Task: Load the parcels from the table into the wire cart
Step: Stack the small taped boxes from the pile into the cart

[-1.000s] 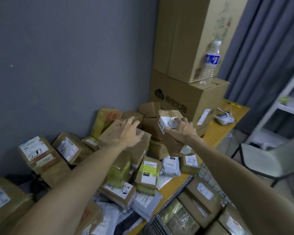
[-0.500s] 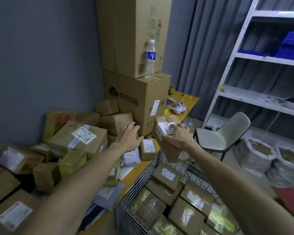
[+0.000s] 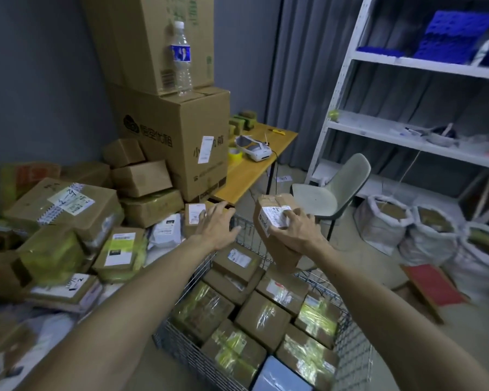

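Observation:
My right hand [image 3: 298, 228] grips a tall brown parcel [image 3: 280, 246] with a white label, held upright above the far end of the wire cart [image 3: 181, 351]. The cart holds several taped cardboard parcels [image 3: 261, 314]. My left hand [image 3: 216, 225] hovers with fingers spread over the cart's far left corner, holding nothing, beside a small labelled box [image 3: 194, 214] on the table. A heap of parcels [image 3: 65, 204] covers the table on the left.
Two big cartons [image 3: 181, 136] stack at the wall with a water bottle [image 3: 181, 57] on top. A yellow table [image 3: 251, 167] carries a label printer [image 3: 256, 149] and tape. A chair [image 3: 331, 190], white shelving [image 3: 407, 131] and white sacks [image 3: 424, 235] stand to the right.
My right hand has carried the brown parcel off the heap and rightwards over the cart. My left hand left the pile and came along, empty. The view swung right.

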